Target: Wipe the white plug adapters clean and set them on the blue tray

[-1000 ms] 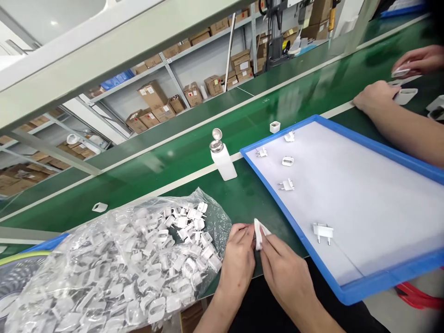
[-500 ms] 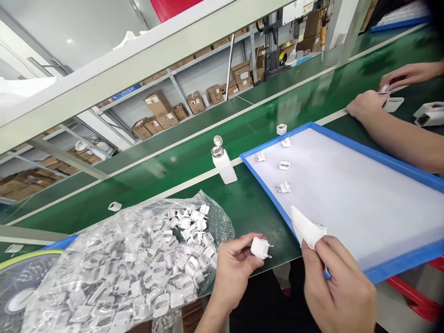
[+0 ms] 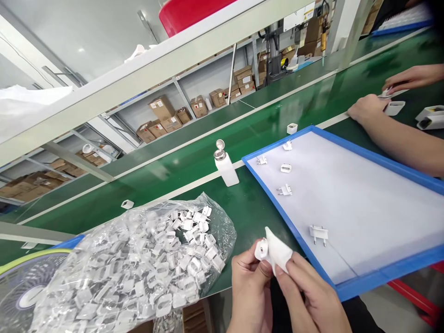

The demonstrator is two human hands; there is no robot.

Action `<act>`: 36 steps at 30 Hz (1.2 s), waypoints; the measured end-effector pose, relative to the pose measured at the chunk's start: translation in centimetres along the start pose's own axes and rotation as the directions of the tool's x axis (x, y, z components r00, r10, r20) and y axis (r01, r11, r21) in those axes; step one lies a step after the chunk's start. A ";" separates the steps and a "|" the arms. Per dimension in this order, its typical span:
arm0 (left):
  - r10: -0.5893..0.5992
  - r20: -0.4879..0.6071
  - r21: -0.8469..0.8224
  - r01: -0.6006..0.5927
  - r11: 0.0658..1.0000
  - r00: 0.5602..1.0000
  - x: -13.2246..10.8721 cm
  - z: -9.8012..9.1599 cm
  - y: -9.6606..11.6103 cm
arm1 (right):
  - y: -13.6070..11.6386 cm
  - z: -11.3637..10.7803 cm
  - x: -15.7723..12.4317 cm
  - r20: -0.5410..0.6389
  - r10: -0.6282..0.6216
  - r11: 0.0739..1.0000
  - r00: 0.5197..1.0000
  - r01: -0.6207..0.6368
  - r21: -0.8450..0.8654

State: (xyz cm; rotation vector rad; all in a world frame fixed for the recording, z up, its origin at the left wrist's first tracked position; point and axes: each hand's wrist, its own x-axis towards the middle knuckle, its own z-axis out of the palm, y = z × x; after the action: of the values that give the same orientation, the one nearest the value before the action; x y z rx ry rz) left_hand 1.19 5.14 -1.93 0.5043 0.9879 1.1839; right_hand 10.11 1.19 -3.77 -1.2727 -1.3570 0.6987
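Between the fingertips of my left hand (image 3: 250, 282) is a small white plug housing (image 3: 262, 249), held over the table's near edge. My right hand (image 3: 307, 289) pinches a folded white cloth (image 3: 279, 249) and presses it against the housing's side. The two hands nearly meet. Just right of them, a blue-rimmed tray (image 3: 305, 252) carries several white plug pieces, the nearest being a two-pin plug piece (image 3: 318, 233). On the left, a clear plastic bag (image 3: 227, 231) lies open, full of similar white plug pieces.
A white bottle with a raised metal lid (image 3: 227, 169) stands behind the tray's left corner. Co-worker's hands (image 3: 371, 108) handle a white part at the right. A fan (image 3: 29, 296) is at lower left. A low rail (image 3: 194, 182) runs along the green table.
My right hand has moved left, bringing the cloth from over the tray onto the plug housing. The housing has turned in my left hand. The near plug piece on the tray is uncovered.
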 end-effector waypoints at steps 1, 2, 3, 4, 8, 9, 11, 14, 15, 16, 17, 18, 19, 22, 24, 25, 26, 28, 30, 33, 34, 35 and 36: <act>-0.018 -0.033 -0.008 0.017 1.000 0.999 0.0 0.2 0.1 | 0.0 0.2 -0.3 -0.007 -0.015 1.000 1.000 0.015 -0.008; -0.040 -0.055 -0.014 0.039 0.999 0.998 0.0 0.3 0.2 | 0.0 0.4 -0.4 -0.013 -0.032 0.999 0.999 0.032 -0.019; -0.064 -0.065 -0.018 0.063 0.998 0.996 0.0 0.4 0.4 | 0.0 0.4 -0.4 -0.020 -0.063 0.998 0.998 0.063 -0.032; -0.085 -0.066 -0.025 0.083 0.996 0.994 0.0 0.4 0.4 | 0.1 0.4 -0.2 -0.023 -0.115 0.992 0.993 0.114 -0.047; -0.149 -0.107 -0.099 0.139 0.985 0.983 -0.2 -0.2 0.5 | 0.5 -0.7 1.4 0.074 -0.352 0.932 0.933 0.356 -0.061; -0.172 -0.108 -0.120 0.159 0.980 0.979 -0.2 -0.4 0.4 | 0.7 -1.0 1.8 0.102 -0.380 0.921 0.920 0.386 -0.055; -0.204 -0.069 -0.167 0.190 0.967 0.976 -0.2 -0.8 0.5 | 0.9 -1.6 2.3 0.109 -0.353 0.929 0.929 0.362 -0.072; -0.252 0.018 -0.207 0.250 0.946 0.968 -0.2 -1.1 0.7 | 1.5 -2.4 2.3 -0.078 -0.218 0.959 0.973 0.199 -0.202; -0.267 0.036 -0.206 0.269 0.941 0.963 -0.2 -1.2 0.8 | 1.7 -2.6 2.1 -0.159 -0.182 0.959 0.970 0.139 -0.245; -0.277 0.051 -0.199 0.281 0.939 0.960 -0.2 -1.2 0.9 | 1.8 -2.7 1.9 -0.222 -0.164 0.958 0.961 0.101 -0.270; -0.278 0.069 -0.185 0.286 0.940 0.958 -0.2 -1.2 1.0 | 1.8 -2.8 1.6 -0.256 -0.157 0.958 0.954 0.084 -0.274; -0.265 0.087 -0.173 0.277 0.945 0.960 -0.2 -1.2 1.1 | 1.8 -2.8 1.4 -0.268 -0.153 0.961 0.951 0.080 -0.264; -0.246 0.102 -0.161 0.260 0.952 0.964 -0.2 -1.2 1.1 | 1.7 -2.8 1.2 -0.264 -0.159 0.966 0.951 0.095 -0.242; -0.178 0.107 -0.116 0.190 0.975 0.978 -0.4 -1.1 1.0 | 1.2 -2.6 1.0 -0.159 -0.271 0.960 0.949 0.254 -0.120; -0.112 0.071 -0.074 0.117 0.990 0.991 -0.7 -1.2 0.9 | 0.9 -2.5 1.4 -0.041 -0.328 0.945 0.944 0.327 -0.029; -0.075 0.061 -0.043 0.077 0.996 0.995 -0.8 -1.2 0.9 | 0.9 -2.5 1.7 0.015 -0.332 0.943 0.943 0.332 -0.001; -0.041 0.063 -0.004 0.041 0.999 0.997 -0.8 -1.2 0.9 | 0.9 -2.4 1.9 0.057 -0.317 0.948 0.947 0.317 0.009; 0.009 0.082 0.075 -0.016 0.997 0.997 -0.8 -1.2 0.9 | 0.9 -2.1 2.4 0.105 -0.278 0.960 0.955 0.280 -0.006; 0.023 0.077 0.110 -0.031 0.993 0.997 -0.5 -1.2 0.8 | 1.0 -1.8 2.6 0.111 -0.252 0.966 0.961 0.256 -0.028; -0.050 0.021 0.031 0.050 0.998 0.999 0.0 -1.3 0.7 | 1.4 -1.7 2.4 0.113 -0.228 0.971 0.967 0.234 -0.043; -0.097 0.005 -0.016 0.097 0.995 0.995 0.2 -1.4 0.7 | 1.5 -1.9 2.2 0.116 -0.214 0.975 0.970 0.220 -0.038; -0.141 -0.006 -0.061 0.141 0.988 0.990 0.3 -1.4 0.7 | 1.7 -2.1 2.0 0.109 -0.188 0.981 0.976 0.193 -0.033; -0.179 -0.019 -0.097 0.177 0.980 0.984 0.4 -1.4 0.7 | 1.8 -2.3 1.8 0.085 -0.151 0.987 0.985 0.154 -0.034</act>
State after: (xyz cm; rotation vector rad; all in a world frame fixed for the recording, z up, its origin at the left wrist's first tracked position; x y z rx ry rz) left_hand -0.38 5.52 -2.20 0.3183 0.9744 1.0733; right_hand 13.16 2.75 -4.37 -1.1681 -1.5255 0.6252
